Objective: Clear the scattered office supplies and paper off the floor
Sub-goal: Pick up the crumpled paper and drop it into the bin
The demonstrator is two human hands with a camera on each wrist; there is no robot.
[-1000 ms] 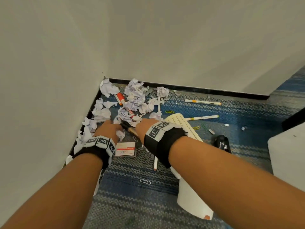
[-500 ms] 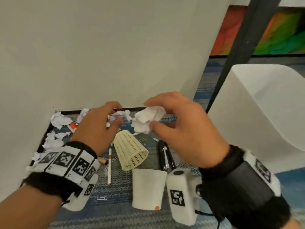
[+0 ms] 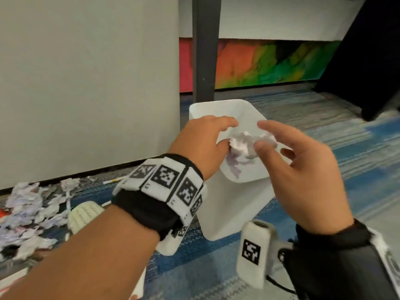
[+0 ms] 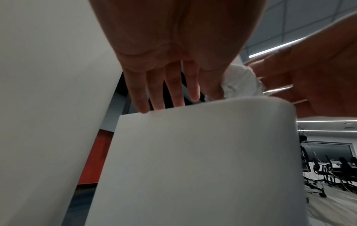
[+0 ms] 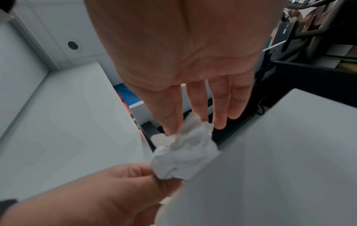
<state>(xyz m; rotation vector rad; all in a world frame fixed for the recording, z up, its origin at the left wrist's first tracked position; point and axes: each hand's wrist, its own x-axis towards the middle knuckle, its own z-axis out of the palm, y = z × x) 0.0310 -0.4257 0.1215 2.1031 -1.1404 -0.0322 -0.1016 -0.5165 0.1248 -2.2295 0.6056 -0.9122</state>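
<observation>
Hands, the left hand [image 3: 202,146] and right hand [image 3: 303,169], both loose-fingered, let a crumpled paper ball [image 3: 249,144] drop over the white bin [image 3: 229,208] with some paper already inside, but lots more paper scraps [image 3: 30,215] wait on the floor [image 3: 357,152] farther left.

We see a crumpled white paper ball [image 3: 249,144] above the open white bin [image 3: 229,213] — more crumpled paper [image 3: 32,215] lies heaped on the floor [image 3: 216,263] by the wall.
</observation>
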